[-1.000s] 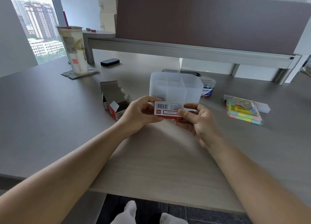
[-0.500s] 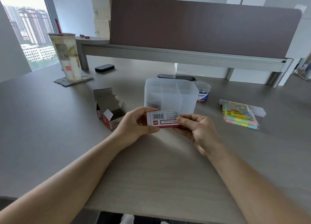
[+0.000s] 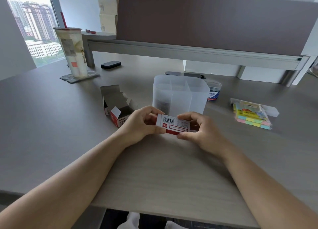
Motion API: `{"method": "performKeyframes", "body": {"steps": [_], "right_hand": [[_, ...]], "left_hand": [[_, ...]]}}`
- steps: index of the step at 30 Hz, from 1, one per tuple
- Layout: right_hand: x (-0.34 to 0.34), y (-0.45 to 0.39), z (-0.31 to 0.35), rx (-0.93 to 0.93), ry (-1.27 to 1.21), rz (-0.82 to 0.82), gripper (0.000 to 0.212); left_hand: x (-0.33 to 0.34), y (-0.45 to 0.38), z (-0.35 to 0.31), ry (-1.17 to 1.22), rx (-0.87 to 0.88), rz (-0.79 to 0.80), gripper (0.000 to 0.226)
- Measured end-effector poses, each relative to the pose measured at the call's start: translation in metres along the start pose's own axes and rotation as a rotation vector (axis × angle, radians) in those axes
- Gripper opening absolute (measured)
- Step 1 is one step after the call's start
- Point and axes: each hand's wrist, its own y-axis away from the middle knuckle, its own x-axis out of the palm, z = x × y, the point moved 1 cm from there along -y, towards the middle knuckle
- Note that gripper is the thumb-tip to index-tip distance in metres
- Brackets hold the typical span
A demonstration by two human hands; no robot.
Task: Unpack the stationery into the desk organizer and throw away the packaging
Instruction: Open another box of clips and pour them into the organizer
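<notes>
The head camera shows a small red and white box [image 3: 173,125] held level just above the bench [image 3: 163,173], right in front of the clear organizer [image 3: 179,95]; the left hand [image 3: 140,124] grips its left end with curled fingers and thumb, and the right hand [image 3: 200,131] pinches its right end. The step looks like opening this box, which seems shut. The left hand should probably hold firm while the right works an end flap loose, the opening kept tipped up so nothing spills before reaching a compartment.
</notes>
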Motion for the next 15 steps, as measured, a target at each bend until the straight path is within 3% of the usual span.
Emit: {"method": "performKeyframes", "body": {"steps": [15], "right_hand": [[-0.022,0.008,-0.013,0.077,0.091,0.019,0.041]], "left_hand": [[-0.014,0.004,0.003,0.026,-0.079,-0.099,0.035]]}}
